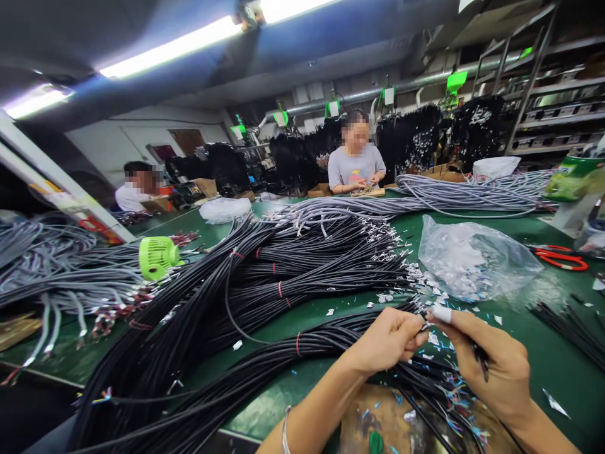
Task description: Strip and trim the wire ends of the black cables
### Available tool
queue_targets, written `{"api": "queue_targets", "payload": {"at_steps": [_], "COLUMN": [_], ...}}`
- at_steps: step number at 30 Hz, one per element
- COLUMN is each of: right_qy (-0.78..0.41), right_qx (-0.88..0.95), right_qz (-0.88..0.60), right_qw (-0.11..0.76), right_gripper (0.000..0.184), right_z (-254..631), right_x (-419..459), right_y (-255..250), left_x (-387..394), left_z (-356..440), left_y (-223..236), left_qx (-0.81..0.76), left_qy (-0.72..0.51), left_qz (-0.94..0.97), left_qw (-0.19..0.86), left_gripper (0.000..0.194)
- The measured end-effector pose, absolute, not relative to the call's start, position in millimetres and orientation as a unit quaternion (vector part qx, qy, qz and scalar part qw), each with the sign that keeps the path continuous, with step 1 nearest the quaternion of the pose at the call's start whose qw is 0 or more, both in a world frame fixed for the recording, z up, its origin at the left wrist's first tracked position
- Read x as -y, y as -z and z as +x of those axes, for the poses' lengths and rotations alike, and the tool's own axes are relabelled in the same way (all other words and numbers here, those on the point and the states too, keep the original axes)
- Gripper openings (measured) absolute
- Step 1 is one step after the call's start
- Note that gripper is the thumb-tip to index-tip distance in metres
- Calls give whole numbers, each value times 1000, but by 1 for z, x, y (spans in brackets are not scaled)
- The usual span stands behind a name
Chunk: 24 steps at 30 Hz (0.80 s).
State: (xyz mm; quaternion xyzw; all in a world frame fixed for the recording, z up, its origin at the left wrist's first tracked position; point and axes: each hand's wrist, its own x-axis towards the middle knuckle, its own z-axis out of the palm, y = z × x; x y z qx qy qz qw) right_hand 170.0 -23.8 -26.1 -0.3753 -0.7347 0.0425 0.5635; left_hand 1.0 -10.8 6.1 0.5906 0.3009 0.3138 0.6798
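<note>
My left hand (394,337) is closed around the end of a black cable, with the thumb and fingers pressed together. Meeting it at the cable end, my right hand (496,362) pinches with its thumb and forefinger; white tape (442,314) wraps one digit. A dark, tapered tool (481,360) sits in the right palm, its kind not clear. Beneath both hands lie black cables (425,378) whose stripped ends show coloured wires (456,384). A larger pile of black cables (302,277), tied with red bands, stretches to the left.
A clear plastic bag (472,258) of white scraps and red-handled scissors (562,257) lie to the right. Grey cables (454,192) run across the back. A green fan (158,257) stands left. Across the table sits a person (357,164); another person (137,189) is farther left.
</note>
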Motion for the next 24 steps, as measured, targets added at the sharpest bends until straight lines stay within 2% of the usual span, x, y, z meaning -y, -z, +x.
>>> {"api": "queue_targets", "payload": {"at_steps": [3, 5, 7, 11, 13, 16, 20, 24], "right_qy": [-146, -189, -171, -62, -60, -159, -321, -307], "right_qx": [681, 660, 671, 700, 690, 641, 591, 617], "right_qz": [-424, -432, -426, -428, -442, -467, -453, -461], "right_qw": [579, 585, 582, 568, 570, 588, 585, 559], "right_gripper": [19, 16, 18, 23, 21, 15, 23, 26], "right_z": [163, 160, 161, 164, 164, 163, 161, 163], "right_x": [22, 21, 21, 23, 23, 19, 13, 14], "right_y": [23, 21, 21, 25, 27, 25, 17, 14], "left_x": [9, 7, 4, 1, 3, 6, 9, 8], "left_z": [2, 2, 2, 1, 2, 6, 11, 12], "left_y": [-4, -1, 1, 3, 2, 1, 3, 6], "left_qx": [-290, -277, -265, -264, -266, -280, -325, -346], "left_qy": [-304, -316, -329, -329, -323, -332, -380, -418], "left_qz": [577, 555, 529, 511, 515, 540, 565, 565], "left_qw": [700, 718, 736, 749, 748, 721, 657, 621], "left_gripper": [56, 54, 53, 53, 53, 52, 51, 46]}}
